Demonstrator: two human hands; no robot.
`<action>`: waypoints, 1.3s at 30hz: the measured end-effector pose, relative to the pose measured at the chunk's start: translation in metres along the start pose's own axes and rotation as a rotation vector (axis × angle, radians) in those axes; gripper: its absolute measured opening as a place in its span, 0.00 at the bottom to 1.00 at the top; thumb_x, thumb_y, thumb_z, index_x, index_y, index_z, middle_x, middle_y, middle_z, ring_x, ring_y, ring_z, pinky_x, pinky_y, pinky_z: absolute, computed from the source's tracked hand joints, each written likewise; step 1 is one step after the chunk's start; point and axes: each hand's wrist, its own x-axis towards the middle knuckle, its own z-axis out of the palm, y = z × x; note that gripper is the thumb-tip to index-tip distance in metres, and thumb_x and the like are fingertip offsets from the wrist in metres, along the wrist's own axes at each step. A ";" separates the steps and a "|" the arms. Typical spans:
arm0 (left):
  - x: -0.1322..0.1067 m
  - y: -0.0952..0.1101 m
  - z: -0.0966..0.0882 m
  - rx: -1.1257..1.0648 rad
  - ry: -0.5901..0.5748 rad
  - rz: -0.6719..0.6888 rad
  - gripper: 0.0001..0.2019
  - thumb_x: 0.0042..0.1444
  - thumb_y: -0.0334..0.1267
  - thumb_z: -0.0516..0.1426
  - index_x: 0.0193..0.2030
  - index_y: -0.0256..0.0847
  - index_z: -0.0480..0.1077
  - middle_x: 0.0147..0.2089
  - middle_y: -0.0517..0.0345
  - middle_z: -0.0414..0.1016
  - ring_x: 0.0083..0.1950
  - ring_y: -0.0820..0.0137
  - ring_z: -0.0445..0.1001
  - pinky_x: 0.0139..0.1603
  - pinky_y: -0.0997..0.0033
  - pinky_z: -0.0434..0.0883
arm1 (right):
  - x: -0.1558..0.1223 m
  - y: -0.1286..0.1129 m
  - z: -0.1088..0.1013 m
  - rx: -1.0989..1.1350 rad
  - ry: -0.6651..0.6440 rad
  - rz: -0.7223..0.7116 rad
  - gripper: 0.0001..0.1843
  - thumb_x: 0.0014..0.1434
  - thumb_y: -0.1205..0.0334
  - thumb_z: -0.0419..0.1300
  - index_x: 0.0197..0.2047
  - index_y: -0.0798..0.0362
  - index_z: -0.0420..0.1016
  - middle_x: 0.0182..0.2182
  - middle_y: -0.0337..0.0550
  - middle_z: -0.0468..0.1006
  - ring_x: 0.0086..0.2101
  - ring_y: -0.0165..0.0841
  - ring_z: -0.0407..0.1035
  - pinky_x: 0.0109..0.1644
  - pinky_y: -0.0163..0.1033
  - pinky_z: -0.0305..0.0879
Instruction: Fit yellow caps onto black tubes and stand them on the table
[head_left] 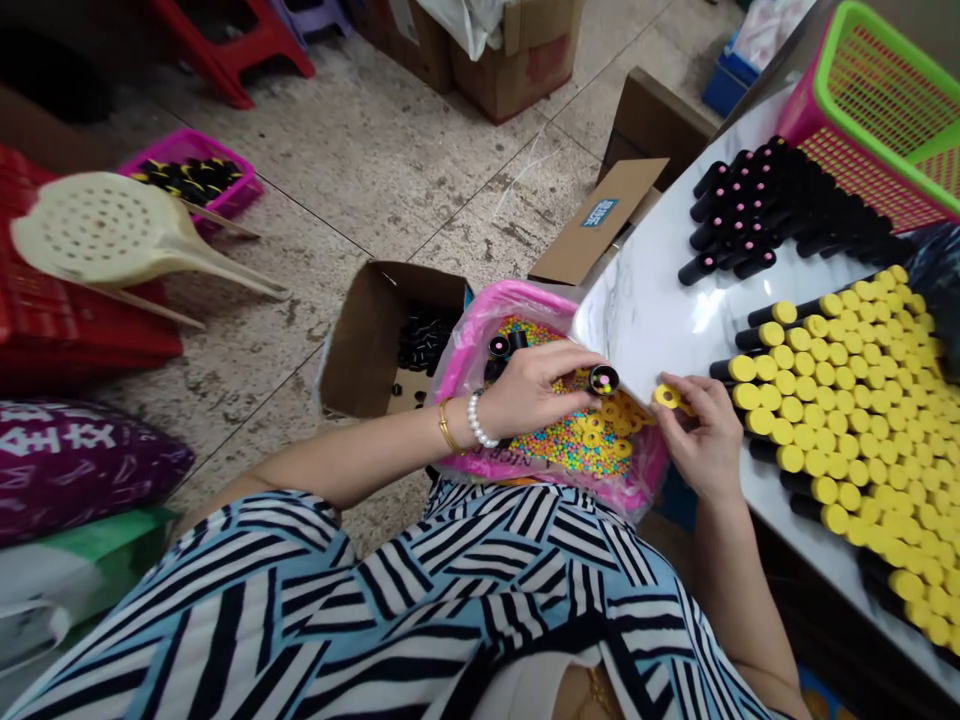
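Work is being carried out beside a white marble-patterned surface (637,320), above a speckled stone floor (360,170). Nearest, a blue, black and white striped garment (300,610) is being worn by the person. A short black cylindrical tube with a pink-centred end (604,380) is being gripped by the left hand (536,390), its fingers (577,360) clamped around it just off the edge of the surface. A flat yellow ring (666,396) is being pinched by the right hand (701,435), its fingers (679,388) closed on it beside that edge. Below the hands, multicoloured beads (555,440) and loose yellow rings (600,425) are being held in a pink plastic-lined basin (510,300). Rows of yellow-capped black tubes (840,400) and pink-dotted black tubes (750,210) are being kept on the surface, with a pink-and-green mesh basket (877,120) being propped beyond them. An open brown cardboard box (390,340) is being left on the floor, with a magenta tray (191,180) farther off.
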 end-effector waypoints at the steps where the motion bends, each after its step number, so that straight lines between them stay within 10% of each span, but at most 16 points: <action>1: -0.006 -0.001 0.000 0.007 -0.022 -0.020 0.16 0.59 0.35 0.64 0.55 0.39 0.76 0.49 0.49 0.82 0.50 0.66 0.80 0.53 0.61 0.78 | -0.001 0.000 0.000 -0.008 0.003 -0.010 0.19 0.62 0.59 0.65 0.56 0.47 0.79 0.47 0.48 0.74 0.46 0.40 0.73 0.51 0.49 0.74; 23: -0.019 0.012 -0.004 0.178 -0.045 0.185 0.17 0.64 0.29 0.58 0.59 0.43 0.73 0.56 0.48 0.79 0.56 0.67 0.79 0.57 0.62 0.78 | -0.001 0.003 0.002 0.011 0.018 -0.022 0.18 0.61 0.59 0.65 0.55 0.47 0.80 0.45 0.47 0.74 0.46 0.41 0.73 0.52 0.51 0.73; 39: 0.000 0.020 0.001 -0.091 -0.166 -0.013 0.18 0.59 0.33 0.62 0.57 0.42 0.75 0.51 0.50 0.82 0.49 0.67 0.81 0.52 0.65 0.77 | 0.004 -0.007 0.000 0.229 0.043 0.055 0.17 0.62 0.59 0.66 0.54 0.47 0.79 0.46 0.46 0.75 0.46 0.39 0.74 0.51 0.48 0.74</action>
